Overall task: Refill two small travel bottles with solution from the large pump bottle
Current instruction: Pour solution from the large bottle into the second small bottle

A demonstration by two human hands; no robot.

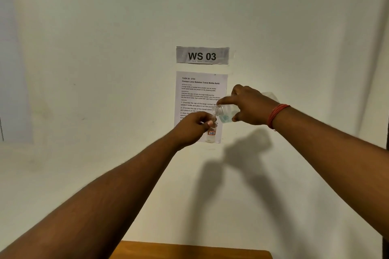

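The pale wall (105, 69) fills nearly the whole view, and the printed task sheet (201, 92) taped to it serves as the landmark; a "WS 03" label (202, 55) sits just above the sheet, and a strip of wooden tabletop (189, 251) shows far below it at the bottom edge. In front of the sheet's right side, the right hand (251, 108), with a red thread band (277, 114) at its wrist, grips the large clear bottle (225, 112), tipped nearly level with its open threaded neck pointing left; a little bluish solution shows inside. No pump head is visible on it. In front of the sheet's lower part, the left hand (194, 125) pinches the small travel bottle (211, 133) near its top, holding it upright; a red-edged tag reading "7B" faces the camera, and it looks mostly empty. The two mouths meet or nearly meet, so the pour appears under way. To do it well, I would keep the small bottle plumb, rest the big neck directly over its mouth, and raise the large bottle's base slowly, since the narrow opening would overflow easily. Both bottles are held in the air well above the tabletop, so spills would drop far; there is open room on every side of the sheet, and lowering toward the table seems wise. The second travel bottle is not in view.
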